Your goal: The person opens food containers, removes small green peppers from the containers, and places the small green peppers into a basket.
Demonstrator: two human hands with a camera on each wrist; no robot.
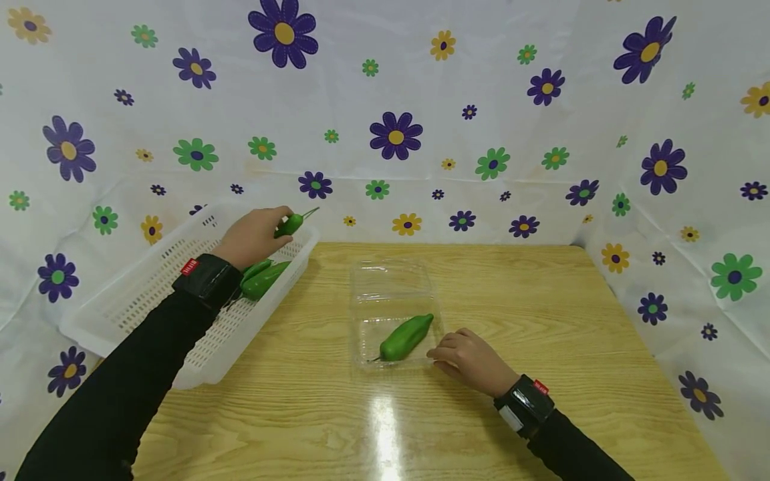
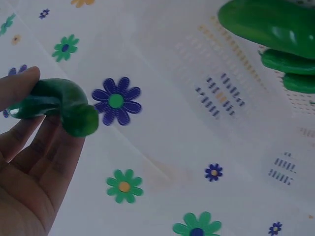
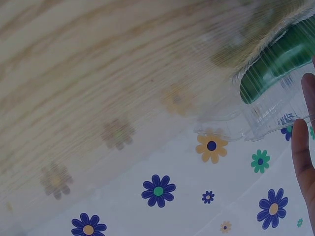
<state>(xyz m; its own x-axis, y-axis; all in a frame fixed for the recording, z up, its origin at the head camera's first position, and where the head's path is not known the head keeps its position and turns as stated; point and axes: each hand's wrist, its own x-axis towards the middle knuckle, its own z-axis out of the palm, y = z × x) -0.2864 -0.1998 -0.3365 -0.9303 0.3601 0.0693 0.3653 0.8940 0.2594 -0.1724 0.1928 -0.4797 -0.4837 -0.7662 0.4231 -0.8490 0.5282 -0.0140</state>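
Note:
In the head view my left hand (image 1: 255,234) pinches a green pepper (image 1: 291,225) with a thin stem above the far right of the white basket (image 1: 265,325). The left wrist view shows that pepper (image 2: 61,101) bent, its tip pointing away from the fingers. Several more green peppers (image 1: 263,279) lie in the basket below. At the table's middle, an open clear plastic container (image 1: 368,308) has one green pepper (image 1: 406,338) in its near half. My right hand (image 1: 471,361) holds that container's right edge near the front corner, thumb and fingers at the rim (image 3: 275,132).
The wooden table (image 1: 529,300) carries the basket on its left side. A white cloth with printed flowers (image 1: 397,87) stands behind and along both sides. The container's clear lid (image 1: 391,274) lies folded back, away from me.

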